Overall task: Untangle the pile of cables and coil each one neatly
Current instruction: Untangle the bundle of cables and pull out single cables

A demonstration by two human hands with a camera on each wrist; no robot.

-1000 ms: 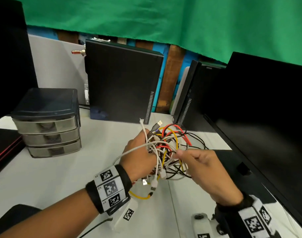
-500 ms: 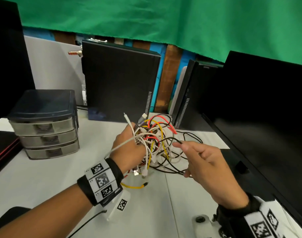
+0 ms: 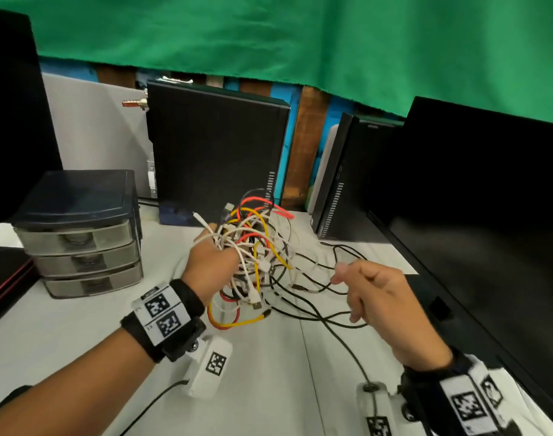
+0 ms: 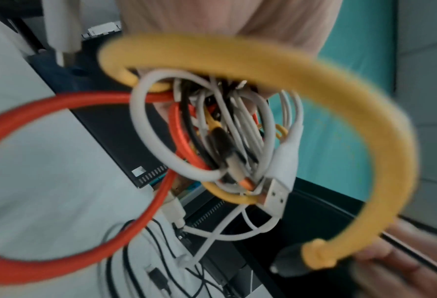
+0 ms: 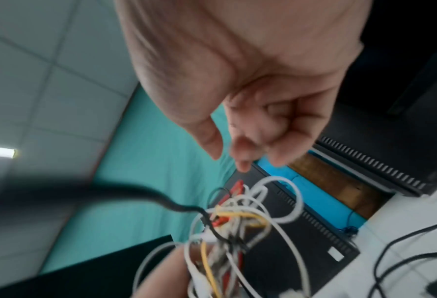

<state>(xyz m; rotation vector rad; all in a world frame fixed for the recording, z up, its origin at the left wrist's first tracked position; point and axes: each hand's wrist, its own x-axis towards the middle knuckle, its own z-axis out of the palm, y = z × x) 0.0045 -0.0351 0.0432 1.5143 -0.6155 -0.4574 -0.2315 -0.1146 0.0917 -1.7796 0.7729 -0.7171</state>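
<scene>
A tangle of white, yellow, red and black cables [image 3: 253,243] hangs above the white table [image 3: 80,341], and my left hand [image 3: 215,262] grips it from the left. In the left wrist view a thick yellow cable [image 4: 365,141] and a red one [image 4: 33,113] loop out of the bundle, and a white USB plug [image 4: 276,197] dangles. My right hand [image 3: 341,275] is off to the right of the tangle with its fingers curled. Thin black strands [image 3: 316,316] trail from the tangle toward it. In the blurred right wrist view no cable shows clearly between thumb and index of that hand [image 5: 227,155].
A grey three-drawer unit [image 3: 80,240] stands at the left. Behind the tangle is a black computer case [image 3: 215,152], with a second case [image 3: 341,184] to its right. A large black monitor [image 3: 473,215] lines the right side.
My right hand has drawn away to the right, out of the tangle, pulling black strands out with it. My left hand has lifted the bundle farther from me.
</scene>
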